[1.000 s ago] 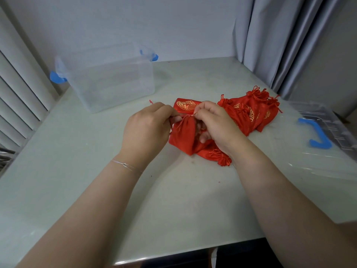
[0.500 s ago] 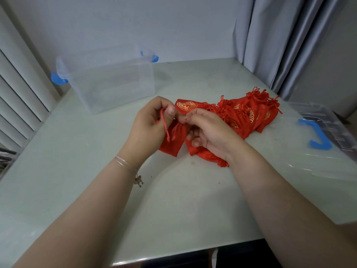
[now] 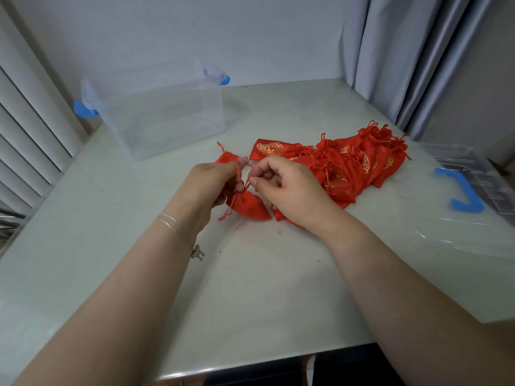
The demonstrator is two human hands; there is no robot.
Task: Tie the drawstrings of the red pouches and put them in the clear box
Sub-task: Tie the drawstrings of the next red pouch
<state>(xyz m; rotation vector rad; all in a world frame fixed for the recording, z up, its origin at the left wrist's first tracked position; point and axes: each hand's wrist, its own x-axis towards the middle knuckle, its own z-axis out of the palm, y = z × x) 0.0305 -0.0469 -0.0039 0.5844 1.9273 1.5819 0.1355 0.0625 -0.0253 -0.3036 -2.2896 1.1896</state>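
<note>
Since a moment ago: left hand shifted slightly left and now pinching one red drawstring near its top, cord end poking up past the knuckles; right hand moved off the cloth and pinching the other strand between thumb and forefinger, remaining fingers loosely curled. Held pouch now hanging just below both hands, mouth gathered shut, lower body near or resting on the desk, a loose cord tail dangling at its left. Judged from this: neck drawn closed, knot under way but not yet finished, so transfer to the clear box not yet due. Box apparently empty, standing well apart at far left of the desk. Pile of red pouches lying just beyond the right hand, a flat one with a gold emblem at its left edge. Hard to make out: whether the strands are already crossed or looped, since the fingers cover the junction; a scrap of red behind the left hand, possibly another pouch; how many in the pile are tied. Clear lid with blue handle cut off at the right edge.
</note>
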